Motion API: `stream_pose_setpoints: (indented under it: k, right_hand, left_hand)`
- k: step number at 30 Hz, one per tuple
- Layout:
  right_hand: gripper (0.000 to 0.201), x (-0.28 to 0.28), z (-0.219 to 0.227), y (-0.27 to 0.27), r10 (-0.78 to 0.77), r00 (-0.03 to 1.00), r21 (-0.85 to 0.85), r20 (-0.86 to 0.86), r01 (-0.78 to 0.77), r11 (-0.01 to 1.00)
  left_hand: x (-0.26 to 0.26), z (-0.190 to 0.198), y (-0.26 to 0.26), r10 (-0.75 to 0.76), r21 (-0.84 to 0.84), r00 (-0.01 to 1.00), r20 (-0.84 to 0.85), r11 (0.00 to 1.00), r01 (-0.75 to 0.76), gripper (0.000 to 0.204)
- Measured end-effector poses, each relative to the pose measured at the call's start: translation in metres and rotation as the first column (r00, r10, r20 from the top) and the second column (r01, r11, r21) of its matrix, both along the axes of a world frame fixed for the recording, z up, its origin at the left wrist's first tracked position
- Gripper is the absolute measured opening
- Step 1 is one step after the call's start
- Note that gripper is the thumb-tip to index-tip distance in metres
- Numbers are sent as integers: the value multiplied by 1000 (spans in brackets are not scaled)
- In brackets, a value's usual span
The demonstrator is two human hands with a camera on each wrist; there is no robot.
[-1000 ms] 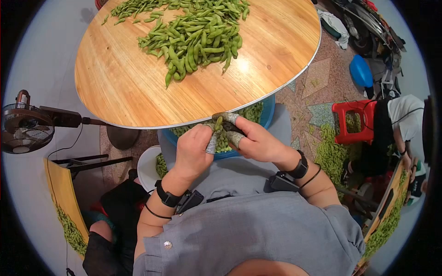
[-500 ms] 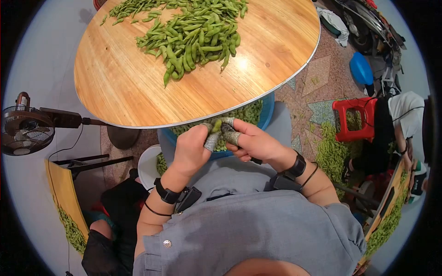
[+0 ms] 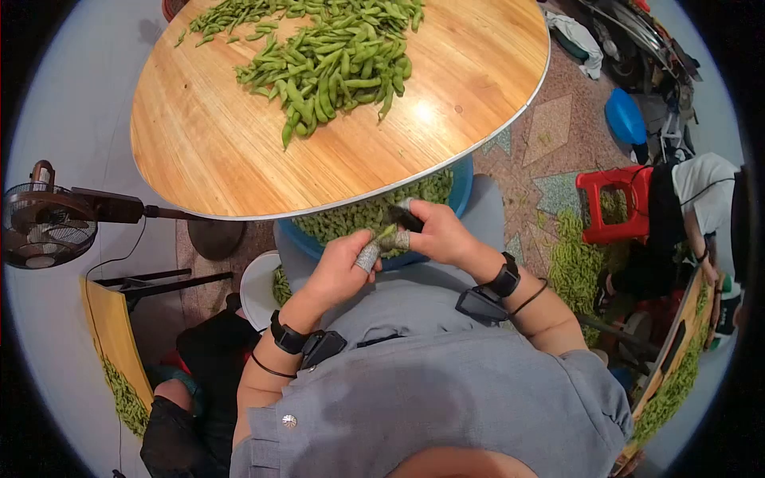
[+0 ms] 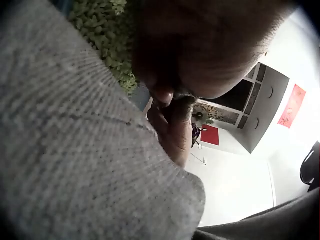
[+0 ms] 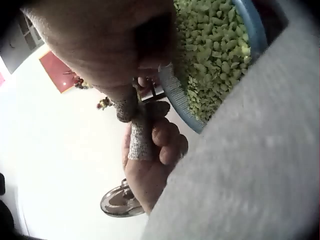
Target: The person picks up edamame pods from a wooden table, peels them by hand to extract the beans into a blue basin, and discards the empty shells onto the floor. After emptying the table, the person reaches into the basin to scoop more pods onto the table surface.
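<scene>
1. Green pods (image 3: 331, 76): big heap on rd wood table (image 3: 470, 88), from far edge to approx. ctr.
2. Blue basin (image 3: 461, 187), partly under table's near edge, w/ shelled beans (image 3: 347, 220).
3. L hand (image 3: 339, 267): fingers curled, pinching held pod (image 3: 388, 232).
4. R hand (image 3: 441, 233): thumb & fingers on pod's other end, also pinching.
5. Held pod: over basin, just off table's near edge, partly hidden.

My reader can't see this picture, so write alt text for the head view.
A person's left hand and right hand pinch an edamame pod over a blue basin of shelled beans. Beyond, heaped pods lie on a rounded wooden table; an electric fan stands at the picture's left, a red stool at its right.
</scene>
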State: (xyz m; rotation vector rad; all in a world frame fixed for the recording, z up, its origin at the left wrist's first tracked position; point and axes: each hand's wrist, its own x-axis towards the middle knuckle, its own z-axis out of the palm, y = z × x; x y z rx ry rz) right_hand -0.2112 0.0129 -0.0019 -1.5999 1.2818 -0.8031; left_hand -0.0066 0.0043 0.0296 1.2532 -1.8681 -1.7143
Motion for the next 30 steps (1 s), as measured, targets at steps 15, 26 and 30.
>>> stream_pose_setpoints:
  k: [15, 26, 30]
  right_hand:
    - [15, 10, -8, -15, 9, 879, -289, -476, -166, 943]
    - [21, 0, 35, -8, 108, 873, -225, -476, -239, 945]
    - [19, 3, 73, -27, -33, 984, -365, -174, -34, 930]
  left_hand:
    - [-3, -30, -4, 23, -289, 975, 222, 956, 43, 11]
    - [35, -15, 2, 292, 192, 956, -18, 940, -283, 13]
    - [59, -16, 13, 324, 161, 946, -31, 935, -315, 16]
